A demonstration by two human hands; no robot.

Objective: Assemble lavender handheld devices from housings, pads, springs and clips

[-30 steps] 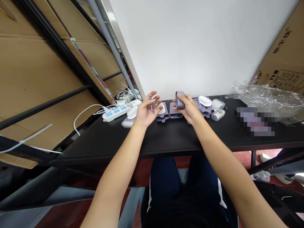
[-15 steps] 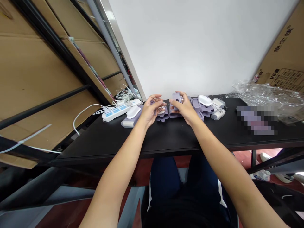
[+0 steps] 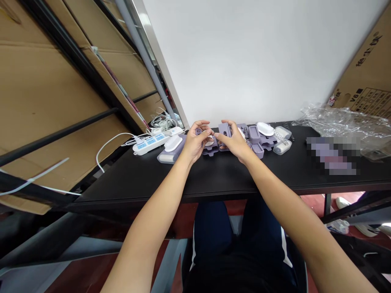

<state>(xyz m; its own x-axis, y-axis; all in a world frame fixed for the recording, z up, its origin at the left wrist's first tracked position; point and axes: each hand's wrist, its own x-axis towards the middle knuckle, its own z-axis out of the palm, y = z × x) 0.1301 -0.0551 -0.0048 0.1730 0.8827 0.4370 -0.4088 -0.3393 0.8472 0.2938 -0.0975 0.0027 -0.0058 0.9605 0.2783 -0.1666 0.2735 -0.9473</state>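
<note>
My left hand [image 3: 195, 143] is above the black table, thumb and fingertips pinched round something small that I cannot make out. Beside it my right hand [image 3: 233, 141] holds a purple plastic part [image 3: 224, 129], its thumb reaching toward the left fingertips. Below and between the hands sit more purple pieces [image 3: 210, 151], partly hidden. Right of my right hand are a small purple tray [image 3: 253, 133], a white oval piece [image 3: 265, 129] and a coiled spring [image 3: 280, 138]. Another white oval piece [image 3: 172, 143] rests on a purple and clear case [image 3: 167, 157] to the left.
A white power strip [image 3: 149, 145] with cables lies at the table's left. Crumpled clear plastic [image 3: 351, 126] and a blurred patch [image 3: 332, 155] are at the right. A white panel [image 3: 244, 61] stands behind the table [image 3: 137, 183], with a cardboard box [image 3: 366, 73] at the back right.
My right hand has moved slightly left with the purple part, its thumb now close to my left fingertips. The view has shifted a little.
</note>
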